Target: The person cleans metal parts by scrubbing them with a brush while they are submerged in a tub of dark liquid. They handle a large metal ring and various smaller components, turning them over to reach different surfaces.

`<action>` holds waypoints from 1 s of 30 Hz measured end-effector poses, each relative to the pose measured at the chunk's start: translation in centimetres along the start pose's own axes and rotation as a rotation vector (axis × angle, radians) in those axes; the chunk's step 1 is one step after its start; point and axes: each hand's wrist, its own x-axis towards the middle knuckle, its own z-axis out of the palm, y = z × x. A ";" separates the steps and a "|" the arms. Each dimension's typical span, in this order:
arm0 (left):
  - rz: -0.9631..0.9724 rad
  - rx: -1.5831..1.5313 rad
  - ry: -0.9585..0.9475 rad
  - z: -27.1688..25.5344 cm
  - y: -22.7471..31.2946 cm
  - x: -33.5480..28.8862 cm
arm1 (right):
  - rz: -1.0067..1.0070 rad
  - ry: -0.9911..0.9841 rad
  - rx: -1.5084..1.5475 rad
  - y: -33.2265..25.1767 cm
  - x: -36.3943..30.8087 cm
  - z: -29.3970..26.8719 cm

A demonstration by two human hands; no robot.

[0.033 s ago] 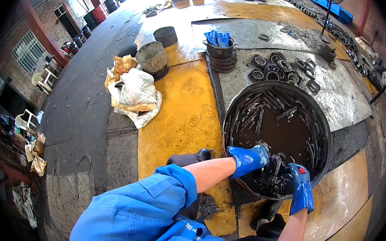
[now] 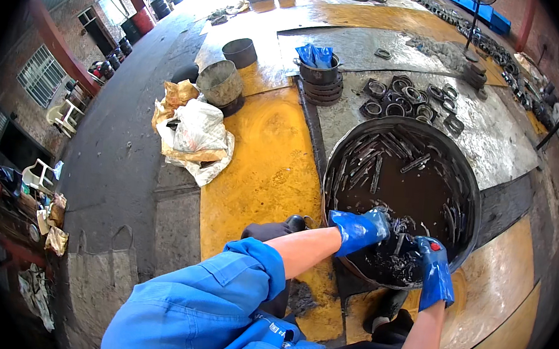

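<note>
A large round dark tub [image 2: 472, 216] stands before me, with murky brown liquid [image 2: 409, 190] in it. Dark narrow strips [image 2: 376, 174] lie along its far and side walls. My left hand [image 2: 368, 231], in a blue rubber glove, reaches over the near left rim, its fingers curled and partly hidden. My right hand [image 2: 432, 253], gloved the same way, is closed at the near right inside the tub. A small red spot or part shows at its fingers. Wet dark pieces [image 2: 400, 244] lie between both hands; what each hand grips is not clear.
Dark metal rings [image 2: 403, 86] lie beyond the tub. Left of them, a pot [image 2: 318, 72] with blue gloves stands on stacked discs. A grey bucket [image 2: 219, 86] and a white sack [image 2: 194, 128] are further left. My boot [image 2: 387, 306] is close to the tub.
The wet pieces and splashes between my hands have shifted slightly. Both hands remain in nearly the same place.
</note>
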 end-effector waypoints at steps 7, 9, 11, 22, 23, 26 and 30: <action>-0.212 -0.171 0.005 -0.7 -0.4 -0.6 | 0.121 -0.089 0.104 -0.6 -1.2 2.8; -0.258 -0.235 -0.050 -1.3 -1.4 -1.0 | 0.141 -0.108 0.117 0.0 -0.7 3.4; -0.403 -0.274 0.092 -2.1 -1.7 -2.5 | 0.187 -0.145 0.268 -0.4 -0.9 4.4; -0.730 -0.899 0.084 -2.9 -2.2 -2.5 | 0.193 -0.069 0.276 -2.1 -1.9 5.5; -0.683 -1.013 0.004 -3.1 -1.9 -1.7 | 0.194 -0.053 0.289 -2.4 -2.3 4.9; -0.704 -1.438 0.089 -1.4 -0.4 -2.0 | 0.202 -0.048 0.303 -2.2 -2.5 4.5; -0.689 -1.606 0.088 0.1 0.2 -2.1 | 0.227 -0.084 0.234 -0.9 -2.4 4.5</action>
